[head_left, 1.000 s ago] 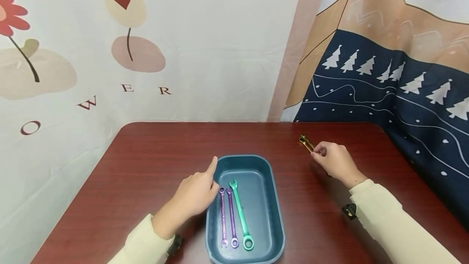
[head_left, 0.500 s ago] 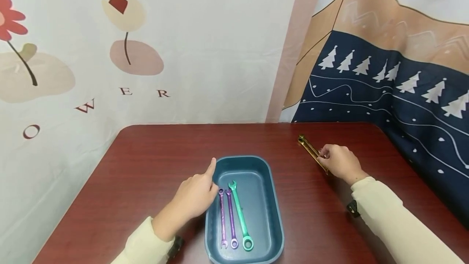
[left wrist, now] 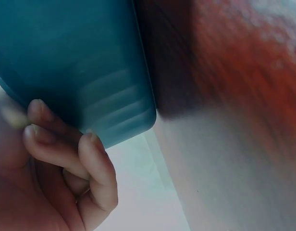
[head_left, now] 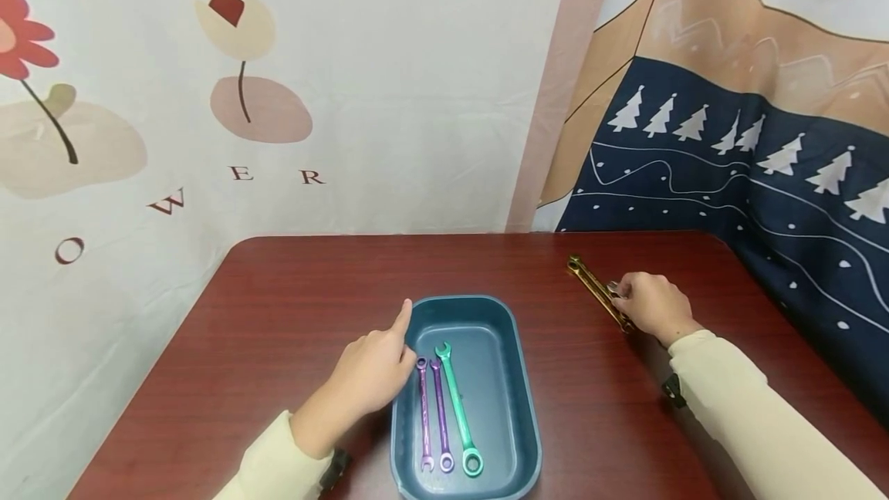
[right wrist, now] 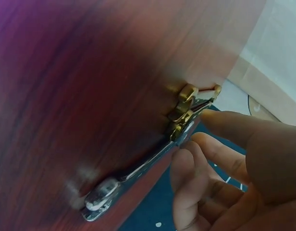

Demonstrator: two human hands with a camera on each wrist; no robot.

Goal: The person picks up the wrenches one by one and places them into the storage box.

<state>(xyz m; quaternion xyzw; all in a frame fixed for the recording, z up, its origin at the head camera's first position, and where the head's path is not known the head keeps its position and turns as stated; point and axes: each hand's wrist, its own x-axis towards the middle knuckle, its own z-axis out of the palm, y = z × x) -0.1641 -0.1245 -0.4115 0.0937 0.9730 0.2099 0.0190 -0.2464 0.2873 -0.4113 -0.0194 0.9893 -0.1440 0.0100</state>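
Note:
My left hand (head_left: 371,369) holds the left rim of the blue-grey tray (head_left: 524,392), its index finger stretched along the edge and its thumb over the rim. In the left wrist view, its other fingers (left wrist: 97,163) curl loosely beside the tray's outer wall. Two purple wrenches (head_left: 441,415) and a green wrench (head_left: 458,411) lie in the tray's left half. At the right, my right hand (head_left: 653,305) pinches a silver wrench (right wrist: 143,168) between thumb and fingers. Gold wrenches (head_left: 593,288) lie on the table just left of that hand, close against the silver one.
The dark red wooden table (head_left: 312,276) carries everything. A pale printed cloth (head_left: 417,99) hangs behind it, and a navy one with white trees (head_left: 694,168) hangs at the right. Dark wrist cameras (head_left: 674,390) sit below both sleeves.
My right hand has drawn slightly right and back toward me, uncovering more of the gold wrenches; a silver wrench end now shows at its fingertips. My left hand and the tray stay put.

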